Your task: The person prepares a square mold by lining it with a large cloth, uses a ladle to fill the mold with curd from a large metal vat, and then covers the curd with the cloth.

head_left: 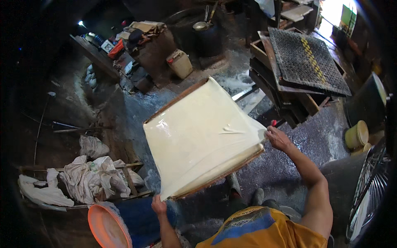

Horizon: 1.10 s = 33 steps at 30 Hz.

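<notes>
A thin, wet, cream-coloured cloth (194, 128) is spread over a shallow square wooden frame (223, 175) in front of me. At the near edge a pale layer shows between the cloth and the wood. My left hand (159, 205) is closed on the cloth's near left corner, just off the frame. The near right corner is pinched in my right hand (278, 138), which pulls it out past the frame's side. Small wrinkles run across the cloth toward that hand. The far edge lies along the wooden rim.
Stacked wooden frames topped by a black perforated mat (310, 62) stand at far right. An orange basin (108, 227) and crumpled white cloths (93, 177) are at left. Beyond are a jerrycan (180, 64) and a dark drum (208, 41). A yellow bucket (356, 134) stands right. The floor (297, 153) looks wet.
</notes>
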Each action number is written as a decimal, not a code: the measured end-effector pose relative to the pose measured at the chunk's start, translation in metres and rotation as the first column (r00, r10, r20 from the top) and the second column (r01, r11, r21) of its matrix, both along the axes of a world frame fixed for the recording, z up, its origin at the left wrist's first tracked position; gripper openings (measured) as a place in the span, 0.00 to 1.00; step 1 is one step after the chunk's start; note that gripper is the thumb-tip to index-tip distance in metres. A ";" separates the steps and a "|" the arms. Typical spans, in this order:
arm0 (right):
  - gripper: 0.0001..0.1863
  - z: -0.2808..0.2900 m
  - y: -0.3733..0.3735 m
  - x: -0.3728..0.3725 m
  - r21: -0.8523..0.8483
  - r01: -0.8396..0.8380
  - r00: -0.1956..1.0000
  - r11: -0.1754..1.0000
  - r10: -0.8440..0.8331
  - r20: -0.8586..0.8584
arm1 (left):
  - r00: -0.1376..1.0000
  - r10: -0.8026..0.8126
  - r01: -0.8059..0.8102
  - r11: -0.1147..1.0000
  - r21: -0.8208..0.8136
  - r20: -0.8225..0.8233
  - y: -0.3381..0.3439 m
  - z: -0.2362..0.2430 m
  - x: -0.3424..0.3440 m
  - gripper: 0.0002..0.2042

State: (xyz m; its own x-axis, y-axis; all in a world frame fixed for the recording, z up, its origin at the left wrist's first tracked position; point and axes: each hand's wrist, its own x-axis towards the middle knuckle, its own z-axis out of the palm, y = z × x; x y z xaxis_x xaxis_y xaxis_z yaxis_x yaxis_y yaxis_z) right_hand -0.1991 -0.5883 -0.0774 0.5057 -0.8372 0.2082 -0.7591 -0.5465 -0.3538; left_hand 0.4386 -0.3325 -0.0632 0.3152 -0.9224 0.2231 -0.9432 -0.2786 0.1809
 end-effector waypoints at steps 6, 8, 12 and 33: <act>0.09 0.006 0.012 -0.012 -0.122 0.277 0.958 0.953 -0.283 -0.036 | 0.963 0.123 -0.127 0.992 0.001 0.238 0.007 -0.008 0.034 0.16; 0.09 -0.057 0.035 -0.020 -0.032 0.280 0.945 0.959 -0.270 0.183 | 0.973 0.076 -0.079 0.997 0.004 0.217 -0.007 -0.036 0.017 0.14; 0.12 -0.100 0.041 0.020 0.370 0.087 0.988 0.925 -0.126 0.084 | 0.968 -0.010 0.046 0.989 0.140 -0.252 0.001 -0.084 0.001 0.11; 0.10 0.137 -0.133 -0.126 -0.373 0.426 0.837 0.824 -0.515 -0.182 | 0.868 -0.319 0.287 0.948 -0.139 -0.381 -0.270 0.099 -0.188 0.17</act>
